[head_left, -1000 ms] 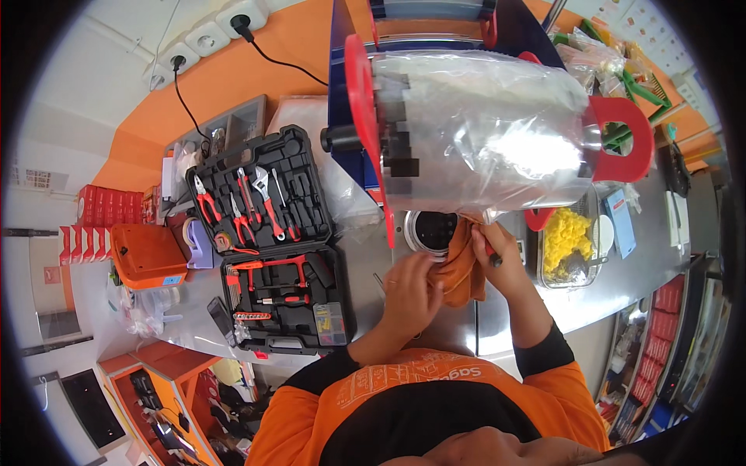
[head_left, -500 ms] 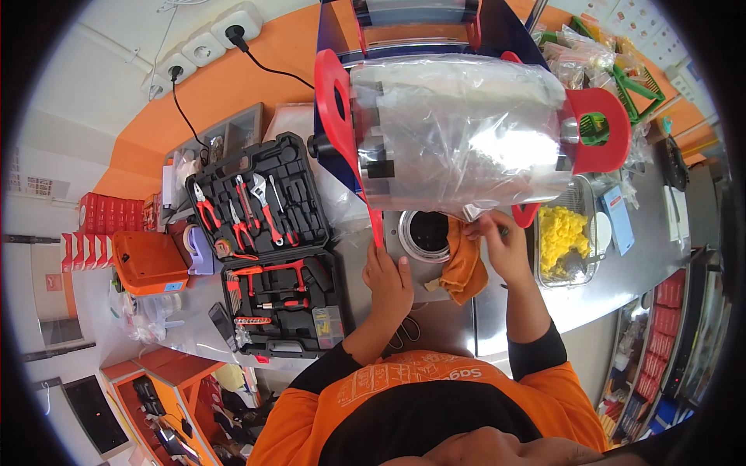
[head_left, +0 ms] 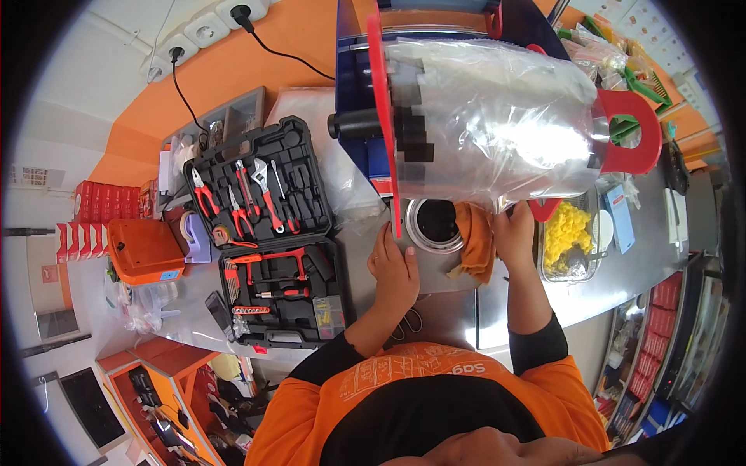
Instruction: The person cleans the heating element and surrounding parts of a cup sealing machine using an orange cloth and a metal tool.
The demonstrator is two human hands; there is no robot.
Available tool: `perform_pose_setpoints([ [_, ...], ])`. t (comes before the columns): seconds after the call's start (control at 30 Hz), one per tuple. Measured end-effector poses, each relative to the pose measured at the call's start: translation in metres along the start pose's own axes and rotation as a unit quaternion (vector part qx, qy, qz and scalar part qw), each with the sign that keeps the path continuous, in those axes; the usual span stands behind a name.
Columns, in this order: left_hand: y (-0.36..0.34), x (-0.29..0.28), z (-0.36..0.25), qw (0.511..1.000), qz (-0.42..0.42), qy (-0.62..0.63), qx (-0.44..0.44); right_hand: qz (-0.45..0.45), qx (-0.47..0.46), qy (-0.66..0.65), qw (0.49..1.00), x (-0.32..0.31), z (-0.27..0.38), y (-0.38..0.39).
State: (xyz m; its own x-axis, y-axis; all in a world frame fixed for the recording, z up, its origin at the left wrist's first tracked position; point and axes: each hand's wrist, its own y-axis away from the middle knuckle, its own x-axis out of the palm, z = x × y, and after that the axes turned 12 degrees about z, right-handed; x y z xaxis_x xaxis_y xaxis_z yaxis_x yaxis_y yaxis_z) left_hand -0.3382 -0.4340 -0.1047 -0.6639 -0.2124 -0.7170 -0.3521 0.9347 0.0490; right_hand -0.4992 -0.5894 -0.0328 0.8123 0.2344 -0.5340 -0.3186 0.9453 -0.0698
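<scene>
A wide roll of clear plastic film (head_left: 497,116) lies between a red end plate (head_left: 386,116) on the left and another red end plate (head_left: 636,132) on the right, on a dark blue machine (head_left: 351,78). My left hand (head_left: 395,268) has its fingers stretched by the lower tip of the left plate, thumb apart, holding nothing. Below the roll, a round dark opening with a clear rim (head_left: 420,241) sits in a steel plate. An orange-brown cloth (head_left: 475,242) drapes beside it. My right hand (head_left: 514,237) is closed under the roll's right part; what its fingers grip is hidden.
Left of the machine lies an open black tool case (head_left: 264,210) with red-handled pliers and wrenches. Farther left stand an orange box (head_left: 146,250) and a purple tape dispenser (head_left: 196,237). To the right, a glass dish (head_left: 566,245) holds yellow pieces. Scissors (head_left: 407,325) lie near my body.
The roll and blue machine appear farther right, and the left red plate now shows nearly edge-on. My right hand has shifted slightly right; my left hand stays near the plate's tip.
</scene>
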Motion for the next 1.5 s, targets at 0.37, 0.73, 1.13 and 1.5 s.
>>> perform_pose_setpoints([
  [0.37,0.000,-0.002,-0.003,1.000,0.005,-0.012,-0.007,-0.011,0.082,-0.378,0.922,0.030,0.012,0.009],
  [0.73,0.000,-0.005,-0.002,1.000,0.005,-0.023,-0.008,-0.033,-0.001,-0.177,0.984,0.035,0.029,0.007],
  [1.13,0.001,0.003,0.001,0.999,-0.005,-0.034,-0.020,-0.142,-0.036,-0.232,0.962,0.068,0.032,0.011],
  [1.5,0.001,0.002,0.001,1.000,-0.005,-0.018,-0.017,-0.096,-0.037,-0.160,0.982,0.075,0.019,0.012],
])
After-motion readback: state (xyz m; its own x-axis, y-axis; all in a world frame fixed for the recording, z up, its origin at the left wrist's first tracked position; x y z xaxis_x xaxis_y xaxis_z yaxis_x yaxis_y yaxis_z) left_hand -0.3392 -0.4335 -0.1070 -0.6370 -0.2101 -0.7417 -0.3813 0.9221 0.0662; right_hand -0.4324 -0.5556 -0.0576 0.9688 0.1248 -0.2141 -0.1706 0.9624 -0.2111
